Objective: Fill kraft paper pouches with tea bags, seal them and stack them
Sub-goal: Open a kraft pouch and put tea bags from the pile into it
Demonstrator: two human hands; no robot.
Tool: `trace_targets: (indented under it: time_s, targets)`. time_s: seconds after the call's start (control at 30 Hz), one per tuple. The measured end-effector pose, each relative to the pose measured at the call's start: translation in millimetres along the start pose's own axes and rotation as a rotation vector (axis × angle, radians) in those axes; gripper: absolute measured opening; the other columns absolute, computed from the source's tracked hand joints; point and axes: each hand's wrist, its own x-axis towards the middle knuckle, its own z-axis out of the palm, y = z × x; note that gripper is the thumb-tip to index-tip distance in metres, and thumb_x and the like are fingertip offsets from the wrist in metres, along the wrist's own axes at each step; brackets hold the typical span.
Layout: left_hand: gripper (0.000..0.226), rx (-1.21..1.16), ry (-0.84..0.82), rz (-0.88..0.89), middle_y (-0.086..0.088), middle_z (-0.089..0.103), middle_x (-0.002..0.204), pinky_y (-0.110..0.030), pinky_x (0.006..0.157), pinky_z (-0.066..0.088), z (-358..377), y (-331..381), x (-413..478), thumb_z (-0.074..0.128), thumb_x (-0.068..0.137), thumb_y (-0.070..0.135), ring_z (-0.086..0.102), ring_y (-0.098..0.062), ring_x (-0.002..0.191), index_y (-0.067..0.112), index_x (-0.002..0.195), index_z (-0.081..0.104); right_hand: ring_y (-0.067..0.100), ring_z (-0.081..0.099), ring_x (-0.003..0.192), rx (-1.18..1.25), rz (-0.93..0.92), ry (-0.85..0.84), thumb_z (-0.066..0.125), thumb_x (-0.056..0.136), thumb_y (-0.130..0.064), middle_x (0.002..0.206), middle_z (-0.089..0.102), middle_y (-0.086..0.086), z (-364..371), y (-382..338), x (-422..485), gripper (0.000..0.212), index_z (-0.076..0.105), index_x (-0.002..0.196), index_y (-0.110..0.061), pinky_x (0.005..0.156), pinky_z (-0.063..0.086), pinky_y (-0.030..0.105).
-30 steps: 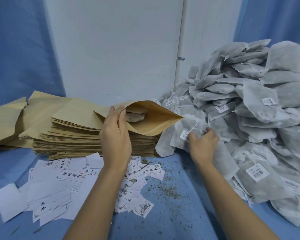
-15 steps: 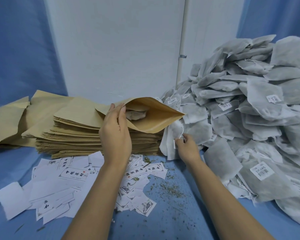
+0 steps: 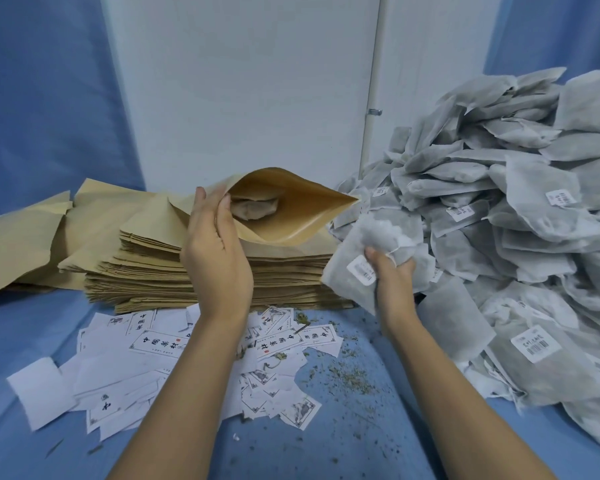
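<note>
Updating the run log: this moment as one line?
left hand: holds pouch mouth open | right hand: grips tea bags | inside pouch: tea bag

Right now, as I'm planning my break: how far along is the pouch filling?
Done: one tea bag lies inside the open pouch. In hand: the left hand holds its mouth open; the right hand grips more tea bags beside it. Left: inserting them, sealing, stacking; a big pile of tea bags waits.
</note>
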Motion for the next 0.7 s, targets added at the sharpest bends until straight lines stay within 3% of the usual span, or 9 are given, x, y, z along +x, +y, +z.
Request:
trace_targets:
  time_s: [0.07, 0.17, 0.27, 0.33, 0.4, 0.5, 0.6, 0.7]
  targets:
    - [0.031, 0.001, 0.025, 0.003, 0.011, 0.049, 0.120, 0.002, 0.096, 0.026, -0.9, -1.8, 5.8, 0.042, 0.100, 0.018, 0.043, -0.022, 0.133, 0.006, 0.120, 0.062, 0.012, 0.064, 0.079, 0.025, 0.020, -0.128, 0.059, 0.089, -0.027, 0.094, 0.063, 0.004, 2.0, -12.6, -4.7, 0.035, 0.045, 0.117, -0.010, 0.061, 0.050, 0.024]
    - [0.031, 0.013, 0.009, -0.035, 0.011, 0.048, 0.120, 0.005, 0.095, 0.022, -0.7, -4.3, 8.2, 0.042, 0.100, 0.017, 0.040, -0.020, 0.135, 0.005, 0.120, 0.063, 0.022, 0.063, 0.068, 0.104, 0.303, -0.450, 0.060, 0.074, -0.036, 0.078, 0.066, 0.008, 3.6, -32.7, -16.1, 0.037, 0.061, 0.099, -0.009, 0.061, 0.050, 0.027]
    - [0.031, 0.080, -0.090, -0.034, -0.001, 0.053, 0.128, -0.002, 0.102, 0.024, 1.0, -8.7, 3.9, 0.043, 0.100, 0.017, 0.036, -0.019, 0.137, 0.003, 0.121, 0.062, 0.022, 0.063, 0.059, 0.082, 0.480, -0.604, 0.061, 0.062, -0.028, 0.074, 0.065, 0.009, 5.2, -42.3, -25.2, 0.036, 0.062, 0.091, -0.007, 0.057, 0.051, 0.027]
    - [0.032, 0.116, -0.164, -0.046, -0.009, 0.053, 0.135, -0.012, 0.106, 0.025, 2.1, -12.0, -0.7, 0.044, 0.100, 0.017, 0.034, -0.018, 0.138, 0.003, 0.123, 0.060, 0.020, 0.066, 0.062, 0.142, 0.514, -0.690, 0.063, 0.066, -0.023, 0.077, 0.068, 0.010, 7.5, -47.7, -28.9, 0.032, 0.062, 0.093, -0.006, 0.056, 0.055, 0.027]
    - [0.033, 0.130, -0.225, -0.048, -0.009, 0.052, 0.136, -0.015, 0.108, 0.024, 1.5, -14.7, -6.5, 0.043, 0.100, 0.018, 0.032, -0.016, 0.139, 0.005, 0.127, 0.058, 0.021, 0.067, 0.077, 0.198, 0.499, -0.774, 0.068, 0.072, -0.021, 0.097, 0.069, 0.012, 12.2, -54.8, -30.8, 0.042, 0.059, 0.110, -0.005, 0.060, 0.058, 0.030]
    - [0.035, 0.137, -0.268, -0.031, -0.006, 0.054, 0.135, -0.016, 0.109, 0.025, -1.4, -18.5, -14.6, 0.043, 0.100, 0.020, 0.033, -0.013, 0.138, 0.006, 0.128, 0.057, 0.024, 0.066, 0.083, 0.161, 0.437, -0.707, 0.066, 0.082, -0.015, 0.112, 0.064, 0.013, 23.8, -61.4, -28.2, 0.044, 0.052, 0.124, -0.015, 0.056, 0.059, 0.032]
    - [0.034, 0.123, -0.263, -0.040, -0.004, 0.055, 0.133, -0.016, 0.109, 0.026, -1.9, -17.5, -19.3, 0.043, 0.099, 0.020, 0.034, -0.011, 0.137, 0.007, 0.128, 0.057, 0.016, 0.070, 0.070, -0.016, 0.336, -0.534, 0.054, 0.095, -0.010, 0.098, 0.069, 0.005, 38.3, -60.8, -26.7, 0.021, 0.063, 0.111, -0.021, 0.052, 0.057, 0.028]
    - [0.034, 0.096, -0.255, -0.058, -0.004, 0.056, 0.133, -0.015, 0.109, 0.026, -1.5, -13.6, -21.8, 0.044, 0.099, 0.020, 0.034, -0.010, 0.137, 0.007, 0.127, 0.058, 0.014, 0.068, 0.059, -0.064, 0.321, -0.441, 0.051, 0.096, -0.006, 0.089, 0.069, 0.008, 55.7, -61.7, -27.2, 0.017, 0.064, 0.103, -0.013, 0.047, 0.053, 0.024]
